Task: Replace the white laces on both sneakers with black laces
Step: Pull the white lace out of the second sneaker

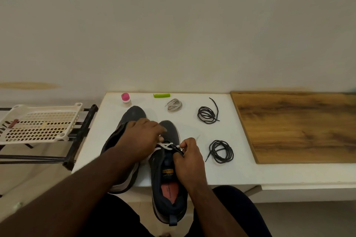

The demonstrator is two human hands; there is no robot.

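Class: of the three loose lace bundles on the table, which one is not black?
The pale lace bundle near the green clip; the other two bundles are black.

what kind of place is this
Probably a room at home, not a workshop: a plain painted wall, a white table pushed against it, and a plastic basket on a metal rack beside it.

bare forearms, no sleeves in view; left hand (141, 136), right hand (189, 161) ungloved; dark trousers (240, 209).

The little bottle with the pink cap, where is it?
The little bottle stands at the far left of the white table, near the wall, just beyond the left sneaker.
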